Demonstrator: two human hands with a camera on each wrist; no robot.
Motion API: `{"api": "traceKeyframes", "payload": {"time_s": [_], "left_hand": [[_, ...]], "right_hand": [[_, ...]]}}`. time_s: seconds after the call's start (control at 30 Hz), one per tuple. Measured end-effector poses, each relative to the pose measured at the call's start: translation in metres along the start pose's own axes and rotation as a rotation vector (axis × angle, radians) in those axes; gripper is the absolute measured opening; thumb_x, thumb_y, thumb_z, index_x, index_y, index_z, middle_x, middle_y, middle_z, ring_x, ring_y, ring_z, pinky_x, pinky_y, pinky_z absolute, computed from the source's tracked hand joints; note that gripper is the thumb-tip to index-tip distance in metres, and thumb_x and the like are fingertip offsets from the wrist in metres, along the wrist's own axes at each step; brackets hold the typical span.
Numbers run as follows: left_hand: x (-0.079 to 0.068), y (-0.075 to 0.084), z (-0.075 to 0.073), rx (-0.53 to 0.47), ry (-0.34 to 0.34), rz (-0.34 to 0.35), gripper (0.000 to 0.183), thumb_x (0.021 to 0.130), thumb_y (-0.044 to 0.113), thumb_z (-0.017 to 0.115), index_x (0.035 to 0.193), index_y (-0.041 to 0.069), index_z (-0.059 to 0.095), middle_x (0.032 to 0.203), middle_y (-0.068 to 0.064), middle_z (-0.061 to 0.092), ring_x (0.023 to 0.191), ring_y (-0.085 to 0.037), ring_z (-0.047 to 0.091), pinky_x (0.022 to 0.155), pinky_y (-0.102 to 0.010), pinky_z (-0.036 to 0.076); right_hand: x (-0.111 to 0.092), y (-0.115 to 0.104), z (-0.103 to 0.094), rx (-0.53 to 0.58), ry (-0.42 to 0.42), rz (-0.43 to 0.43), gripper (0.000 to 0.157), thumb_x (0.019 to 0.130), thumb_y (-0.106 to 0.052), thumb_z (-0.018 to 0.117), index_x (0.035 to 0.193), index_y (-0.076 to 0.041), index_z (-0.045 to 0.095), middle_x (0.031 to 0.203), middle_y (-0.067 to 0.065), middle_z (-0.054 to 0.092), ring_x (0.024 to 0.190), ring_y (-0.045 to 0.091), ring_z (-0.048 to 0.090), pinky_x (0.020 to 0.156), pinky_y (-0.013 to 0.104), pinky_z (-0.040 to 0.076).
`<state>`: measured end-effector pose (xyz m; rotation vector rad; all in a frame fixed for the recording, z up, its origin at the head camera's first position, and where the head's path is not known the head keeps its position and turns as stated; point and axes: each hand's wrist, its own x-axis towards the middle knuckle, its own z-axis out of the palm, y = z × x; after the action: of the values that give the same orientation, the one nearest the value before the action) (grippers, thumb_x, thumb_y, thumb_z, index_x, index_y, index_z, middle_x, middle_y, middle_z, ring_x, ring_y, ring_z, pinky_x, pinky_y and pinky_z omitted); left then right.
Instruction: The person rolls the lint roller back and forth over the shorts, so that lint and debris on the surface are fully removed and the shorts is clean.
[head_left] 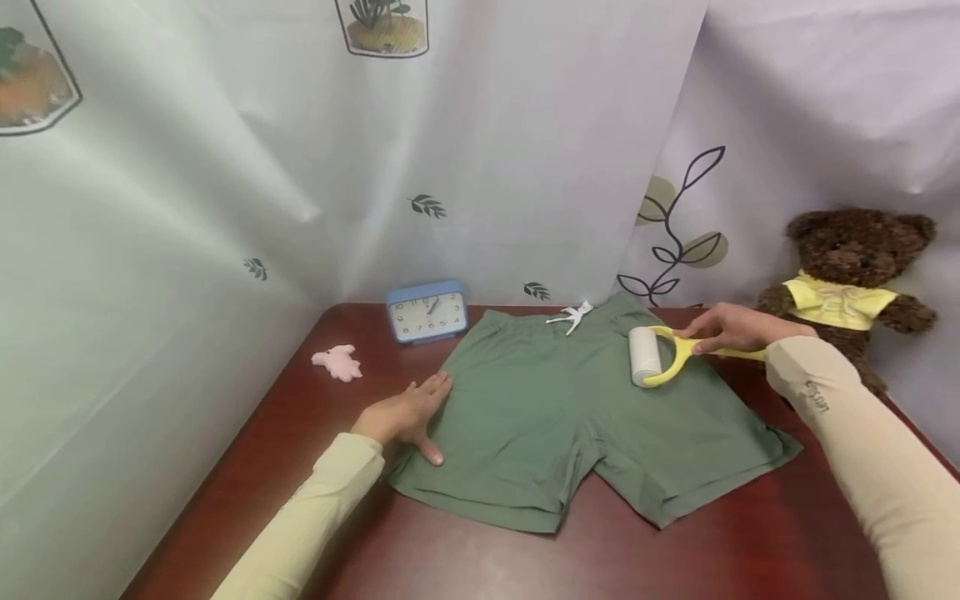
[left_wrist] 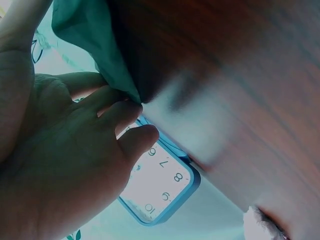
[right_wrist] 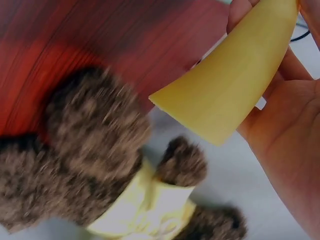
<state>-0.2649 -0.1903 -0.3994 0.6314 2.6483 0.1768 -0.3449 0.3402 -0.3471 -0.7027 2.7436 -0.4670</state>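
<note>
Green drawstring shorts (head_left: 517, 400) lie spread flat on the table, their white cord (head_left: 573, 316) at the waistband. My left hand (head_left: 405, 414) rests with extended fingers on the left side edge of the shorts; in the left wrist view the fingers (left_wrist: 120, 117) touch the green cloth (left_wrist: 92, 35). With my right hand (head_left: 738, 327) I grip the yellow handle of a lint roller (head_left: 681, 358). Its white roll (head_left: 644, 356) sits on the right leg, below the waistband. In the right wrist view the flared handle end (right_wrist: 225, 85) sticks out past the palm.
A blue alarm clock (head_left: 427, 312) stands behind the shorts at the left. Nearer the left edge lies a small pink animal-shaped piece (head_left: 338, 363). A brown teddy bear (head_left: 858, 250) in a yellow top sits at the right, close behind my right hand. Printed curtains (head_left: 487, 167) enclose the dark red table (head_left: 465, 567).
</note>
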Motion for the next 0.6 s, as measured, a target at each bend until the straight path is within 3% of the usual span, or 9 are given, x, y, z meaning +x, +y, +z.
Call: {"api": "traceKeyframes", "payload": {"time_s": [0.13,0.27,0.6], "left_hand": [[-0.001,0.0,0.0,-0.003,0.004,-0.014,0.13,0.065,0.04,0.092,0.159,-0.003,0.013,0.169,-0.021,0.008,0.159,-0.034,0.009,0.129,-0.053,0.013],[0.0,0.002,0.0,-0.002,0.013,0.017,0.13,0.065,0.041,0.092,0.159,-0.005,0.014,0.169,-0.023,0.009,0.158,-0.036,0.01,0.129,-0.054,0.013],[-0.002,0.002,0.0,-0.006,0.017,-0.003,0.13,0.065,0.039,0.092,0.158,-0.005,0.014,0.168,-0.024,0.009,0.158,-0.036,0.01,0.129,-0.053,0.012]], "right_hand": [[-0.011,0.011,-0.003,0.015,-0.007,0.035,0.045,0.09,-0.02,0.074,0.128,0.003,0.066,0.122,0.026,0.07,0.092,0.017,0.069,0.067,0.024,0.054],[-0.025,0.022,-0.006,0.024,-0.021,0.083,0.048,0.089,-0.022,0.074,0.13,0.002,0.065,0.122,0.026,0.07,0.082,0.008,0.066,0.064,0.023,0.053],[-0.054,0.033,-0.017,0.042,-0.051,0.135,0.05,0.09,-0.014,0.072,0.131,0.01,0.06,0.11,0.023,0.074,0.076,0.012,0.07,0.061,0.022,0.049]]}}
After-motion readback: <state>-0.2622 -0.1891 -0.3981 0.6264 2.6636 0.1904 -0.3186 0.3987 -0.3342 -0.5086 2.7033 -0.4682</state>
